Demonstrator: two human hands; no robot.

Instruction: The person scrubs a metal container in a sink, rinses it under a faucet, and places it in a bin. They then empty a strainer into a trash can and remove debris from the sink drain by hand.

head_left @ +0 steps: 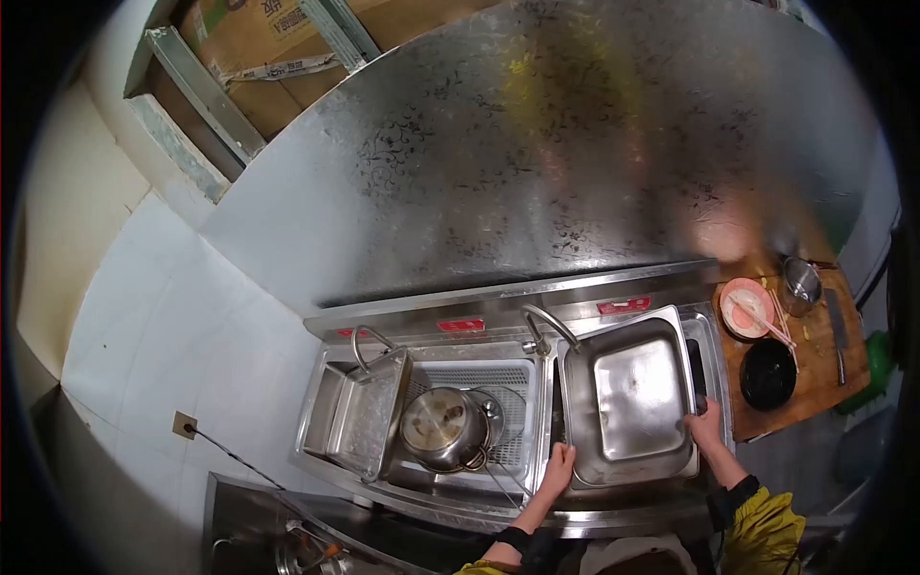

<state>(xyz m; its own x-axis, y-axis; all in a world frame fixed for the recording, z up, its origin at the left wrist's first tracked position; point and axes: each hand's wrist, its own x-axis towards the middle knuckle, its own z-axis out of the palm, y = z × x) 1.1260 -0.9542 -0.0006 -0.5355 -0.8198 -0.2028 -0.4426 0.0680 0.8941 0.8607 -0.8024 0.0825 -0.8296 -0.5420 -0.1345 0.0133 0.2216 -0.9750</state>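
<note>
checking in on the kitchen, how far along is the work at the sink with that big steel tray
Done: the pot sits on the drain rack and another tray leans in the left basin. In hand: the left hand and right hand grip opposite edges of the steel tray over the right basin. Left: the pink plate, black bowl and cup remain on the wooden board.

Materials and finish: mostly bright sheet metal, one wooden board.

The deep tray (pixel 637 398) between the hands is brushed steel, dully reflective, scuffed inside. Left of the left hand (pixel 556 470), the pot (pixel 444 426) is glossy polished metal on a perforated steel rack (pixel 513 383). Beyond the right hand (pixel 707 426), the cutting board (pixel 815 369) is matt, stained wood; the wall panel (pixel 575 163) above is mottled galvanised sheet.
</note>
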